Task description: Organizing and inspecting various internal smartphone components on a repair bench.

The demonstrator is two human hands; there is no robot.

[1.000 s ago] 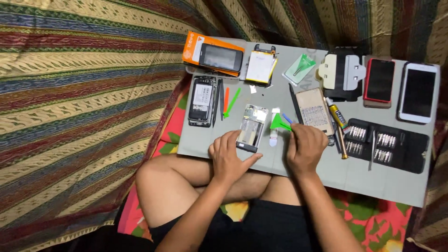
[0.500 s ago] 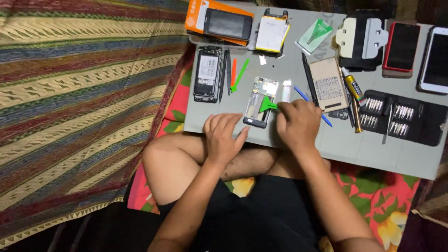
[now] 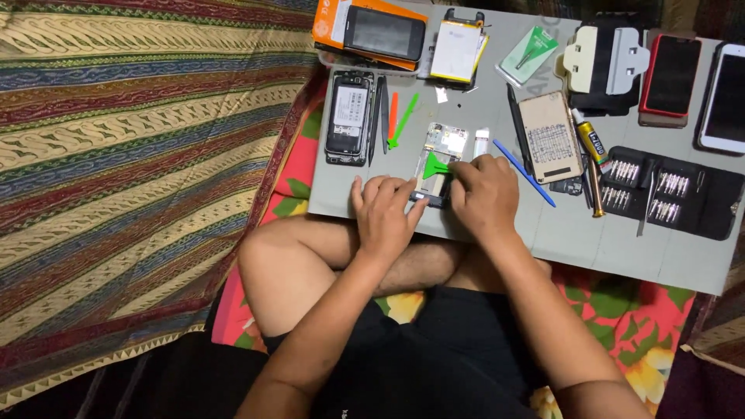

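The opened phone (image 3: 439,163) lies on the grey worktop (image 3: 621,248) just above the person's knees. The left hand (image 3: 384,213) pins its lower end with curled fingers, and the right hand (image 3: 483,194) grips a green pry tool (image 3: 433,165) against the frame. A slip could gouge the exposed board or skid the phone into the loose parts beside it.

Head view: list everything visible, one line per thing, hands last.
Work mat: 1, grey, across the lap.
Opened phone: 1, between both hands.
Green pick: 1, on opened phone, at right fingertips.
Second phone body: 1, black, left of it.
Orange box: 1, top left.
Battery: 1, white, top.
Blue stick: 1, right of hand.
Bit case: 1, black, right.
Striped cloth: left.
Left hand: steadies opened phone.
Right hand: holds green pick.
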